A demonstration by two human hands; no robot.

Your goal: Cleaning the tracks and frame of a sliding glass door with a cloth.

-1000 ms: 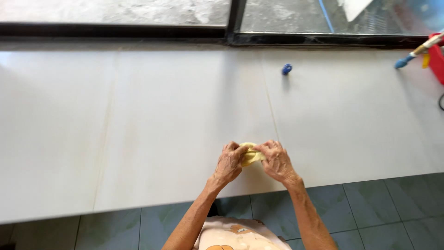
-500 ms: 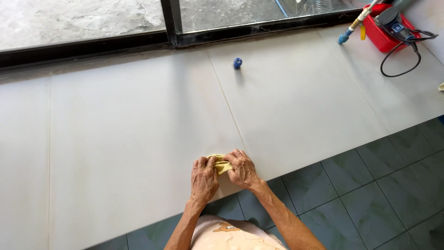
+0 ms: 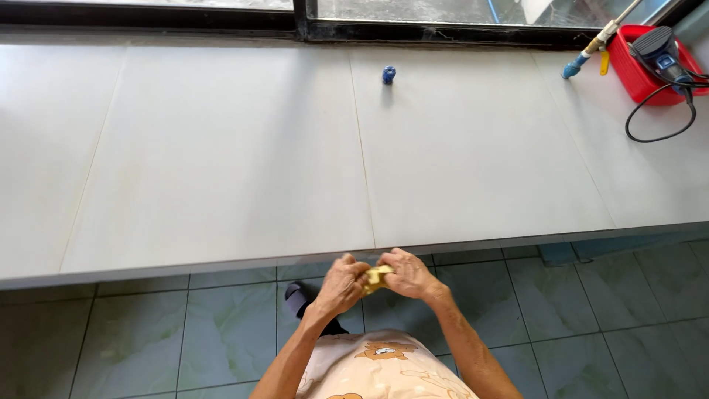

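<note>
Together, our left hand (image 3: 338, 284) and right hand (image 3: 408, 275) close around a small yellow cloth (image 3: 375, 276), each grip clamped on one end of it with the fingers curled tight. We hold the wad just off the near edge of the pale worktop (image 3: 221, 162), at about six o'clock from its middle and above the green tiled floor (image 3: 185, 332). To squeeze or fold it well, we judge that both hands should press evenly and stay close to each other, so the cloth does not slip out from between the palms. Only a little of the cloth shows between our knuckles; what we see runs roughly from nine o'clock to three o'clock, hand to hand, though the bunching makes its true long axis hard to read, and we cannot say that it points any particular way. Far off at twelve o'clock a small blue object (image 3: 388, 74) stands alone on the worktop near the dark window frame (image 3: 303, 22). At two o'clock a red tub (image 3: 644, 70) holds a corded power tool (image 3: 659, 48), its black cable (image 3: 650, 122) looping across the surface.
</note>
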